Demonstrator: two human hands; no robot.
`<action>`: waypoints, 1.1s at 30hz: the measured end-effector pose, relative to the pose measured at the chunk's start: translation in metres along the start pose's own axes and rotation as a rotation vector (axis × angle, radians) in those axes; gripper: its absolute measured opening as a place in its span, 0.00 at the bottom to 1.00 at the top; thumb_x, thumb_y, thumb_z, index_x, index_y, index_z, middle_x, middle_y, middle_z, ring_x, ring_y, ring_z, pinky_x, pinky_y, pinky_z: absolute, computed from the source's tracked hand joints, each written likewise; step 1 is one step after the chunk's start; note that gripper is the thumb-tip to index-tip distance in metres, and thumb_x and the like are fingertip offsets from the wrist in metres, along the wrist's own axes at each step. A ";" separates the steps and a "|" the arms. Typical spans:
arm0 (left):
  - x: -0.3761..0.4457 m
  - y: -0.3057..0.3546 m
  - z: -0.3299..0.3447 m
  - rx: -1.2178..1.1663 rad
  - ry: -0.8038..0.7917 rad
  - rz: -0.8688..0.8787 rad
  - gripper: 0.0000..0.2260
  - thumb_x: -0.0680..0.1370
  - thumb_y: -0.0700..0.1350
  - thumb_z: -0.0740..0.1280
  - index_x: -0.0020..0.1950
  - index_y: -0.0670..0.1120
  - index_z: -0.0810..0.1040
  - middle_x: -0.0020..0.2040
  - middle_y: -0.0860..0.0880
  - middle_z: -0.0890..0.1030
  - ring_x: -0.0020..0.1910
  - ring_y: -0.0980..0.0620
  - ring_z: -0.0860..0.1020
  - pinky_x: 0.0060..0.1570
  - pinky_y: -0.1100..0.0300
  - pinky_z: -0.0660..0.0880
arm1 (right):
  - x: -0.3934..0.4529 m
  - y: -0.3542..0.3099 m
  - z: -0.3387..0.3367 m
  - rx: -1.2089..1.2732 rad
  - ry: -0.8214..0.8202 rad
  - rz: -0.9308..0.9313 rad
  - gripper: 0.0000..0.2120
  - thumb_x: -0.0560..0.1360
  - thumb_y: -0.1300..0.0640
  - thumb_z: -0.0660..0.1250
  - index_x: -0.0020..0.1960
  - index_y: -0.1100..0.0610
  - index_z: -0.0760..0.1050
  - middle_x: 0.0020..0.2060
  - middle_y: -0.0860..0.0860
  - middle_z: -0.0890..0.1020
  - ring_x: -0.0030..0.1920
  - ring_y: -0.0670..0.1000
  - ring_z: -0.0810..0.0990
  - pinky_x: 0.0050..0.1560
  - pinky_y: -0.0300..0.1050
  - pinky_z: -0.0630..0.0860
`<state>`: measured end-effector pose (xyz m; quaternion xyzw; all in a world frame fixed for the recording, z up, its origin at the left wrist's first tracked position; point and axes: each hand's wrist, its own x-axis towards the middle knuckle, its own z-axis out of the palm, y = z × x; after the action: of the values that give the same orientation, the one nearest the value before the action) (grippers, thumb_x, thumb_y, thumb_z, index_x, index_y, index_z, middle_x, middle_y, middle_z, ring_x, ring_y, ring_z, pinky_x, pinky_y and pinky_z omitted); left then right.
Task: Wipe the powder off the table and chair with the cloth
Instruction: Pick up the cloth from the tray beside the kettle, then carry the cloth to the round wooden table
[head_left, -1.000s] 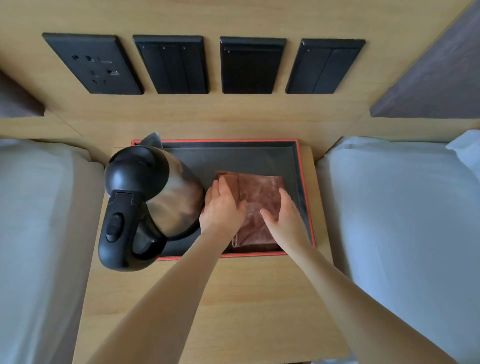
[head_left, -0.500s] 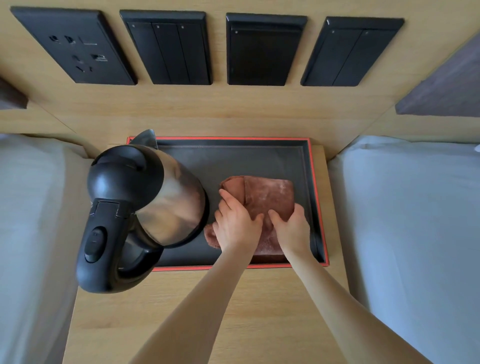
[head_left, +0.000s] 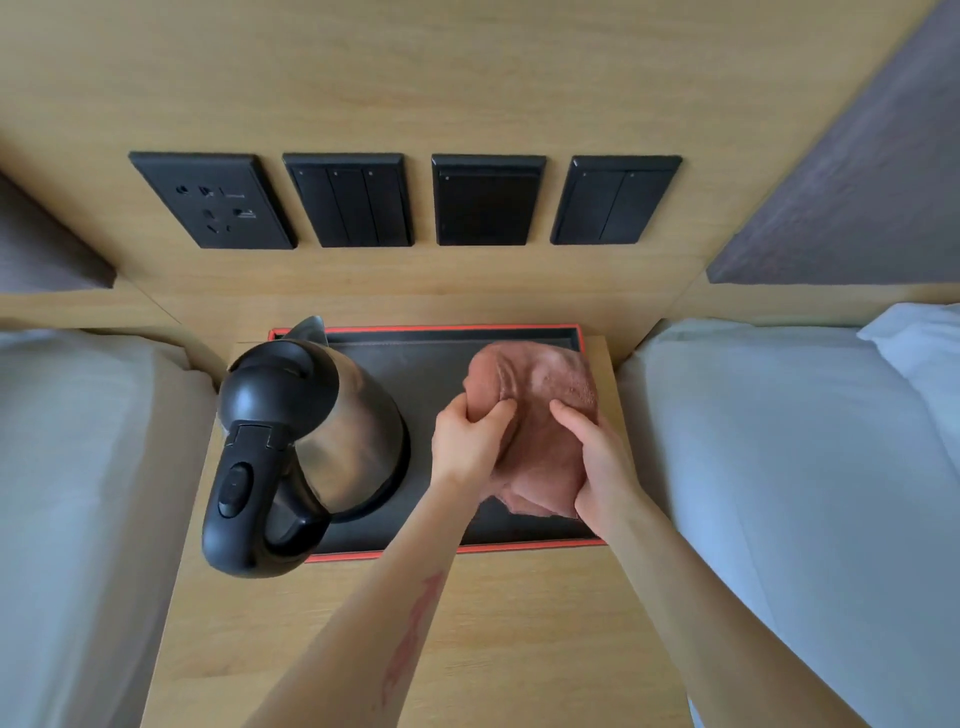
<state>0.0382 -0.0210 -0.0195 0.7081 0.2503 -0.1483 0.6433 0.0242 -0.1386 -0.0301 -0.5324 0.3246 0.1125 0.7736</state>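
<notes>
A brown cloth (head_left: 545, 405) is bunched up above the right half of a black tray with a red rim (head_left: 452, 552). My left hand (head_left: 470, 441) grips its left fold, fingers and thumb curled round the fabric. My right hand (head_left: 597, 462) holds the cloth's right side, thumb on top. The tray sits on a light wooden bedside table (head_left: 467, 634). No powder is visible on the table, and no chair is in view.
A black and steel electric kettle (head_left: 306, 441) stands on the tray's left half, close to my left hand. White beds flank the table, one on the left (head_left: 78, 493) and one on the right (head_left: 805, 467). Black socket and switch panels (head_left: 405, 200) line the wooden wall behind.
Both hands have closed on the cloth and lifted it from flat on the tray into a bunched shape. The camera view has tilted up, showing more wall.
</notes>
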 end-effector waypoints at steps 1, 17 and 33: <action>-0.007 0.014 0.000 -0.041 -0.014 0.041 0.03 0.73 0.44 0.68 0.41 0.47 0.76 0.39 0.49 0.80 0.44 0.48 0.78 0.49 0.52 0.77 | -0.007 -0.013 0.003 0.014 -0.007 -0.035 0.11 0.72 0.59 0.68 0.55 0.56 0.77 0.51 0.56 0.83 0.50 0.54 0.82 0.50 0.50 0.79; -0.214 0.300 -0.027 -0.442 -0.275 0.618 0.04 0.73 0.45 0.70 0.43 0.45 0.81 0.45 0.41 0.85 0.49 0.43 0.83 0.55 0.45 0.78 | -0.240 -0.290 0.046 0.174 -0.208 -0.577 0.13 0.72 0.48 0.66 0.51 0.55 0.79 0.44 0.55 0.86 0.47 0.54 0.85 0.51 0.51 0.78; -0.341 0.382 -0.049 -0.586 -0.400 0.859 0.05 0.73 0.46 0.70 0.39 0.46 0.81 0.32 0.51 0.84 0.37 0.51 0.83 0.43 0.56 0.79 | -0.370 -0.358 0.053 0.206 -0.279 -0.802 0.19 0.73 0.44 0.65 0.59 0.53 0.76 0.53 0.53 0.84 0.54 0.54 0.82 0.59 0.56 0.75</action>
<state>-0.0420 -0.0467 0.4876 0.4961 -0.1571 0.0718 0.8509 -0.0525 -0.1732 0.4806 -0.5160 -0.0063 -0.1590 0.8417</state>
